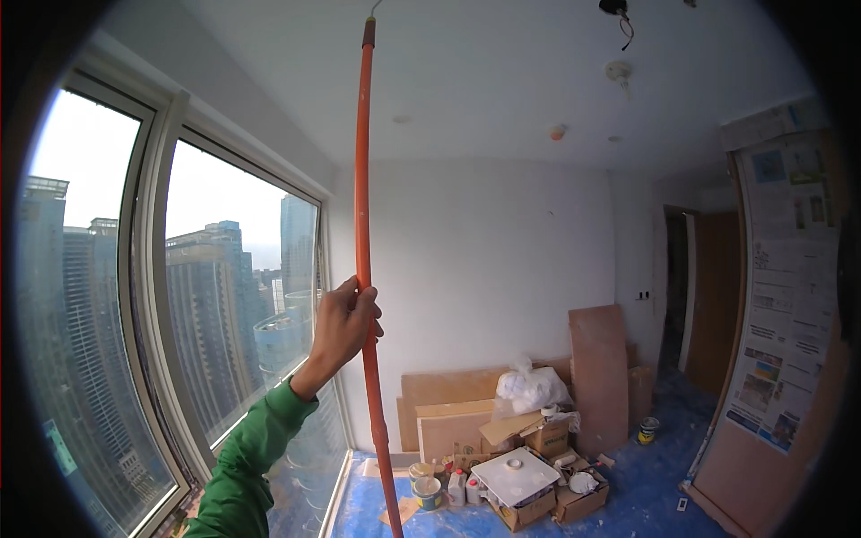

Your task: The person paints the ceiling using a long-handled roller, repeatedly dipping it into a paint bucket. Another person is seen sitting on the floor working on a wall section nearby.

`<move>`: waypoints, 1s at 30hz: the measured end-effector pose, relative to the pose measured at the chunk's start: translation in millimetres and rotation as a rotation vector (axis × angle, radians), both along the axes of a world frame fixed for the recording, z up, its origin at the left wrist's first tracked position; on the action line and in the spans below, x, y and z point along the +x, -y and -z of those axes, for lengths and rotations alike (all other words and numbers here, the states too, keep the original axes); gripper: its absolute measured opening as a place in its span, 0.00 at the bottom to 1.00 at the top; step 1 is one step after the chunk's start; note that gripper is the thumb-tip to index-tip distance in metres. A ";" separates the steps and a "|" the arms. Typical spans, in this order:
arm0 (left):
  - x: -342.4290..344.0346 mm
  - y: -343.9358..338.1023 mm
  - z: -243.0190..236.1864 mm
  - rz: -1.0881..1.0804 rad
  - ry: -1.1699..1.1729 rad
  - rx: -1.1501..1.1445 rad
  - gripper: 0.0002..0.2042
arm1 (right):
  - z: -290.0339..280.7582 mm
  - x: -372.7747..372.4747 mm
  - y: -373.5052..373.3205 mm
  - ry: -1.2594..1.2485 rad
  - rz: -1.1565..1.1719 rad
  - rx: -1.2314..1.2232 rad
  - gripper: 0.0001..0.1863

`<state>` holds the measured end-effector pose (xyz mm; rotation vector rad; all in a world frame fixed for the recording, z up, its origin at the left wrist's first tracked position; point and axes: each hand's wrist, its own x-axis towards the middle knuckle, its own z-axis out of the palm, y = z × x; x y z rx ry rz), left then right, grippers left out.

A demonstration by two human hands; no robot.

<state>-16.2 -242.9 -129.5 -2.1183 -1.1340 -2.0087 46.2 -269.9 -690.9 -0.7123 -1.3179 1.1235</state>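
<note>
My left hand [345, 321], in a green sleeve [251, 462], is wrapped round a long orange extension pole [363, 179]. The pole stands nearly upright, leaning slightly, and runs from the lower edge up toward the white ceiling. A dark collar [369, 34] caps its upper end, with a thin bent metal rod coming out of it. Whatever that rod carries lies beyond the top of the picture. The pole's lower end is also cut off. My right hand does not show.
Tall windows [238, 269] line the left side. Ahead, by the white wall [484, 260], lie boards [599, 377], a white plastic bag [529, 387], cardboard boxes [581, 502] and paint pails [428, 491]. Blue sheeting [637, 484] covers the floor. Wires [627, 36] hang from the ceiling.
</note>
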 end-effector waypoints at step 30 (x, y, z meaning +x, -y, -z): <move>-82.2 -287.7 -95.4 -0.081 0.068 -0.165 0.12 | -173.2 -62.5 -138.8 -0.066 -0.533 -0.550 0.23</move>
